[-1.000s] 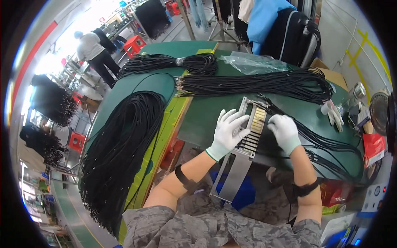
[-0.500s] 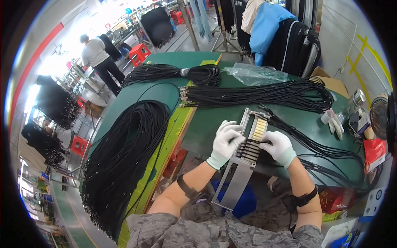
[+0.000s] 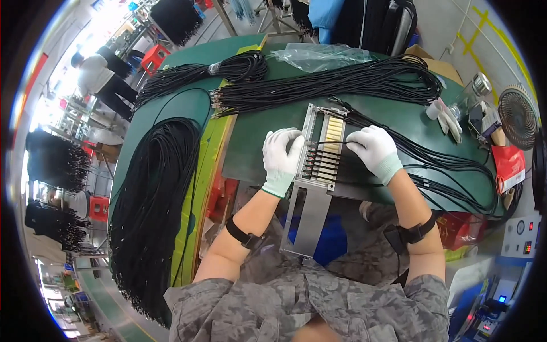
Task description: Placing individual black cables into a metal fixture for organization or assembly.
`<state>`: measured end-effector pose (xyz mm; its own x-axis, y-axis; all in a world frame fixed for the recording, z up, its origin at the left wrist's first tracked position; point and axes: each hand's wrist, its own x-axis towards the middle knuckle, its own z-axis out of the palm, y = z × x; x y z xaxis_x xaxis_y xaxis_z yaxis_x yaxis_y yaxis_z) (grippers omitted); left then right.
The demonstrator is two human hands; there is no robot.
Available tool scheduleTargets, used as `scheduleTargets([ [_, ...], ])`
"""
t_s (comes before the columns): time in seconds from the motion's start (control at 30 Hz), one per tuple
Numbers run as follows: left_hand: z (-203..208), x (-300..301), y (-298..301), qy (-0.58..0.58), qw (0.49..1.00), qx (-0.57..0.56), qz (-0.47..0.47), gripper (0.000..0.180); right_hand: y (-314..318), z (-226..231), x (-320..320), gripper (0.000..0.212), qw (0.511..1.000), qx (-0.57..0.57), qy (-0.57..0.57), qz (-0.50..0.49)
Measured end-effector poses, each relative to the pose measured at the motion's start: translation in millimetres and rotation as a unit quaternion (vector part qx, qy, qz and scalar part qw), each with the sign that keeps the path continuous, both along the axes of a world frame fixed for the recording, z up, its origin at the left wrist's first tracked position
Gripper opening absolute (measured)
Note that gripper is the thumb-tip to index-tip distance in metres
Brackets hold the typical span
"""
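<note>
A narrow metal fixture [image 3: 314, 239] juts over the near edge of the green table. Several short black cable ends lie side by side across its slots, above pale yellow blocks [image 3: 334, 130] at the far end. My right hand [image 3: 374, 151], in a white glove, pinches a black cable [image 3: 337, 142] that runs straight across the fixture. At the fixture's left rail is my left hand [image 3: 282, 159], also gloved, fingers curled and thumb drawn in near that cable's end; what it grips is hidden.
Bundles of black cables [image 3: 319, 85] lie across the far table, and a large heap [image 3: 159, 188] hangs over its left side. A yellow-green strip [image 3: 212, 151] divides the table. A clear plastic bag [image 3: 319, 56], a fan [image 3: 517, 114] and a red packet [image 3: 509, 165] sit farther out. Another person [image 3: 99, 80] stands far left.
My left hand has moved off the fixture's middle to its left rail. My right hand has drawn rightward, the cable now stretched across the slots. The whole view has shifted.
</note>
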<state>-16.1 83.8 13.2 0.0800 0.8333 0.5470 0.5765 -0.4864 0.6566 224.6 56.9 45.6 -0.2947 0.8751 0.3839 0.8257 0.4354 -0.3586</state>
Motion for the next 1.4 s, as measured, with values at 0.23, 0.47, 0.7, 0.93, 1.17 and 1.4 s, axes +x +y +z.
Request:
scheduleTargets([
  [0.23,-9.8,0.3,-7.1,0.039,0.998,-0.043,-0.001,0.016,-8.3,-5.2,-0.1,0.009,0.999,-0.006,-0.041,-0.021],
  [0.47,-12.9,-3.5,-11.9,0.028,0.998,-0.052,-0.017,0.018,-15.3,-1.5,-1.8,0.01,0.999,-0.03,-0.03,-0.023],
  [0.7,-7.4,3.9,-4.5,0.027,0.993,-0.058,-0.101,0.024,-13.0,-6.6,-2.6,0.008,0.999,-0.034,-0.007,0.017],
  [0.93,-0.6,5.4,-2.2,0.229,0.96,0.045,-0.156,0.033,-6.8,-7.1,-6.2,0.016,0.998,-0.045,0.043,0.001],
  [1.17,-14.2,10.7,-12.1,0.183,0.965,0.043,-0.184,0.026,2.6,-28.5,20.8,0.026,0.992,0.046,-0.014,-0.119],
  [1.4,-18.1,12.8,-5.0,0.153,0.967,0.061,-0.193,0.025,14.6,-24.6,20.5,0.02,0.989,0.001,0.002,-0.147],
])
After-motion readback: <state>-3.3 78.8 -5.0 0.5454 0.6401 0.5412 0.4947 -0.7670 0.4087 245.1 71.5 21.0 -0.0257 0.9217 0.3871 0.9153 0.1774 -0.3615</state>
